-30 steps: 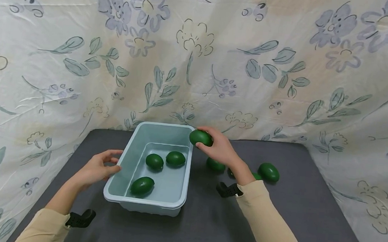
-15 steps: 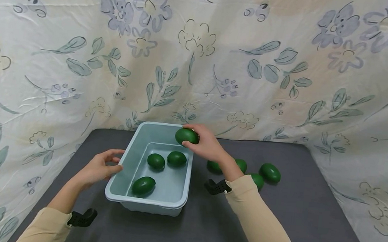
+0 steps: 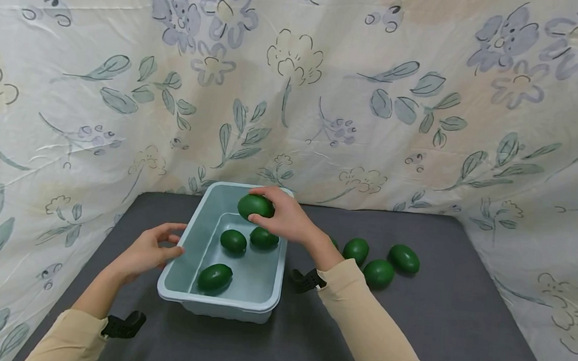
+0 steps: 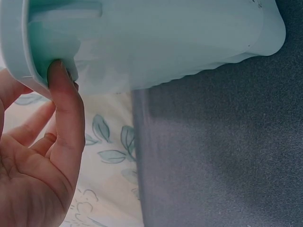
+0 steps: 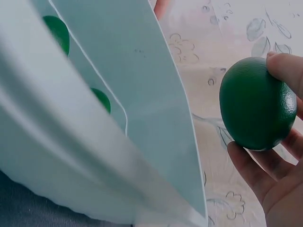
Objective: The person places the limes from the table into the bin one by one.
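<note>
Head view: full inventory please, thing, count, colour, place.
bin: 1, pale blue, on the table left of centre.
avocados in bin: 3, dark green, on the bin floor.
held avocado: 1, dark green, above the bin's far end.
loose avocados: 3 clearly seen, dark green, on the table right of the bin; a sliver of another may show behind the wrist.
table: 1, dark grey.
cloth: 1, cream with floral print, behind and beside the table.
left hand: touches the bin's left rim.
right hand: fingers grip the held avocado.
</note>
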Demonstrator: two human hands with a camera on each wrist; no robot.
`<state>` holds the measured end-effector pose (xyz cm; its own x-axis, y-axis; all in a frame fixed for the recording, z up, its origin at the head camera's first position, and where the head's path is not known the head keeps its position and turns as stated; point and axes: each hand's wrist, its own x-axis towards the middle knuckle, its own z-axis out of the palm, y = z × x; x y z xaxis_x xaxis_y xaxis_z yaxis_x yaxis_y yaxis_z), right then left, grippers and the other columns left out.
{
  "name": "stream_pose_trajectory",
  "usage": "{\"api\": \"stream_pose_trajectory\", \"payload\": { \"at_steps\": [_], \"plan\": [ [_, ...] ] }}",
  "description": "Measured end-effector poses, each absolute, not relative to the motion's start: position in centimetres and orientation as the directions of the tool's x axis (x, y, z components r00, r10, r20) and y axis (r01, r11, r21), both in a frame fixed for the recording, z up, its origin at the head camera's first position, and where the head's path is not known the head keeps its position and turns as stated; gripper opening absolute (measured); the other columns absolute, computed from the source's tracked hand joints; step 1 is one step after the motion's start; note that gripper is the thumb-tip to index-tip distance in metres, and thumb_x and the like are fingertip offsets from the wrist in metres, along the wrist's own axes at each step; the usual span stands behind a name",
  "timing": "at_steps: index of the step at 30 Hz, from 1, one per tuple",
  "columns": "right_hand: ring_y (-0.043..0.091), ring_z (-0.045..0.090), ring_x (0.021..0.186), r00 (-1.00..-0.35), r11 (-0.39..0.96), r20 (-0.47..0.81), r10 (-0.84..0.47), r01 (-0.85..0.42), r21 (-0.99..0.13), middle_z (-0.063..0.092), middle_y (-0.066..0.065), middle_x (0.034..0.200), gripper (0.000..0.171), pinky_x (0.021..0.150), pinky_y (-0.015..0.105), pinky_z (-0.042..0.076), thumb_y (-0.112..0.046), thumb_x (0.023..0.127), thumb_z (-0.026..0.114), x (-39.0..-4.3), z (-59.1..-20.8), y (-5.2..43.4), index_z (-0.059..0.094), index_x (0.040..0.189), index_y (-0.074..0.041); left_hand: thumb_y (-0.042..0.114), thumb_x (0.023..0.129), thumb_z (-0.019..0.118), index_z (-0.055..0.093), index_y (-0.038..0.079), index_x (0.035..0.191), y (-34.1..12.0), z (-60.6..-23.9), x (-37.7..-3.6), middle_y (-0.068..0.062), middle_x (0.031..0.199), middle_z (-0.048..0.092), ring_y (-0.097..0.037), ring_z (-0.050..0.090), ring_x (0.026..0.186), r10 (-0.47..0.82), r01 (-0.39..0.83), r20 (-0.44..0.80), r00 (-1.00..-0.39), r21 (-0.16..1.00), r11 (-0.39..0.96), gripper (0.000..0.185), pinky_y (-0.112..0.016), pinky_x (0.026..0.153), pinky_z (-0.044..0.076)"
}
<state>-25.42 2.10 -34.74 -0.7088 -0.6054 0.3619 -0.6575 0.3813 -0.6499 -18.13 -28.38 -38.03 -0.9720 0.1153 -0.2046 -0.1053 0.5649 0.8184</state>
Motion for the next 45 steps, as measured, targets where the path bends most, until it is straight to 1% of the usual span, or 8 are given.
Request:
{"api": "stream_pose_trajectory", "payload": {
  "at_steps": [5, 12, 22, 25, 28, 30, 37, 45],
  "plan": [
    [0.013, 0.054, 0.096, -0.686, 0.358, 0.36, -0.633, -0.671, -0.649, 0.052, 0.004, 0.125, 0.05, 0.076, 0.026, 0.046, -0.022, 0.086, 0.066, -25.1, -34.7, 1.1, 0.048, 0.131, -0.01, 0.013, 0.087, 0.061, 0.032, 0.007, 0.14, -28.4, -38.0, -18.1, -0.022, 0.115, 0.048, -0.021, 0.059, 0.08, 0.122, -0.099, -0.201, -0.972, 0.82, 0.564, 0.061, -0.036, 0.062, 0.052],
    [0.014, 0.052, 0.105, -0.675, 0.381, 0.342, -0.654, -0.684, -0.621, 0.049, 0.003, 0.13, 0.05, 0.08, 0.027, 0.046, -0.026, 0.086, 0.065, -24.5, -34.8, -0.3, 0.048, 0.131, -0.012, 0.013, 0.087, 0.061, 0.032, 0.007, 0.14, -28.4, -38.0, -18.1, -0.022, 0.115, 0.049, -0.022, 0.058, 0.08, 0.126, -0.095, -0.198, -0.972, 0.825, 0.557, 0.06, -0.036, 0.061, 0.052],
    [0.013, 0.053, 0.1, -0.672, 0.395, 0.31, -0.673, -0.68, -0.617, 0.051, 0.002, 0.124, 0.05, 0.078, 0.026, 0.046, -0.028, 0.086, 0.064, -24.0, -34.9, -1.3, 0.048, 0.132, -0.016, 0.013, 0.088, 0.06, 0.032, 0.007, 0.14, -28.5, -37.9, -18.0, -0.022, 0.116, 0.048, -0.022, 0.059, 0.081, 0.134, -0.093, -0.198, -0.971, 0.828, 0.553, 0.06, -0.036, 0.062, 0.052],
    [0.013, 0.051, 0.11, -0.671, 0.405, 0.297, -0.679, -0.68, -0.611, 0.049, 0.001, 0.129, 0.051, 0.087, 0.028, 0.045, -0.029, 0.087, 0.062, -24.0, -34.9, -1.2, 0.046, 0.134, -0.018, 0.013, 0.088, 0.06, 0.032, 0.007, 0.14, -28.4, -37.8, -18.0, -0.022, 0.116, 0.048, -0.022, 0.059, 0.081, 0.131, -0.096, -0.2, -0.971, 0.826, 0.555, 0.06, -0.036, 0.061, 0.052],
    [0.013, 0.044, 0.122, -0.67, 0.402, 0.296, -0.681, -0.679, -0.614, 0.045, 0.0, 0.135, 0.053, 0.098, 0.032, 0.039, -0.03, 0.088, 0.062, -24.0, -34.8, -1.0, 0.044, 0.136, -0.019, 0.013, 0.088, 0.06, 0.032, 0.007, 0.14, -28.4, -37.8, -18.0, -0.022, 0.116, 0.048, -0.022, 0.059, 0.081, 0.13, -0.097, -0.201, -0.971, 0.827, 0.554, 0.06, -0.036, 0.061, 0.052],
    [0.013, 0.039, 0.127, -0.673, 0.404, 0.293, -0.679, -0.676, -0.616, 0.043, -0.001, 0.138, 0.054, 0.101, 0.034, 0.036, -0.031, 0.088, 0.061, -24.1, -34.7, -0.8, 0.042, 0.138, -0.02, 0.013, 0.088, 0.06, 0.032, 0.007, 0.14, -28.4, -37.8, -18.0, -0.022, 0.116, 0.048, -0.022, 0.059, 0.082, 0.129, -0.097, -0.2, -0.971, 0.828, 0.552, 0.06, -0.036, 0.062, 0.052],
    [0.01, 0.04, 0.127, -0.685, 0.417, 0.284, -0.671, -0.666, -0.619, 0.042, -0.003, 0.138, 0.053, 0.101, 0.033, 0.036, -0.032, 0.089, 0.06, -23.9, -34.7, 0.3, 0.042, 0.138, -0.022, 0.013, 0.088, 0.06, 0.032, 0.008, 0.141, -28.4, -37.9, -18.0, -0.022, 0.117, 0.049, -0.022, 0.059, 0.082, 0.129, -0.091, -0.194, -0.972, 0.826, 0.557, 0.06, -0.036, 0.061, 0.052],
    [0.013, 0.044, 0.124, -0.689, 0.38, 0.344, -0.638, -0.67, -0.638, 0.045, -0.003, 0.136, 0.048, 0.097, 0.033, 0.04, -0.028, 0.088, 0.061, -23.3, -34.9, 2.1, 0.047, 0.134, -0.02, 0.014, 0.088, 0.06, 0.032, 0.008, 0.141, -28.4, -37.9, -18.0, -0.022, 0.116, 0.049, -0.022, 0.059, 0.081, 0.131, -0.09, -0.194, -0.972, 0.827, 0.555, 0.06, -0.036, 0.061, 0.051]
  ]
}}
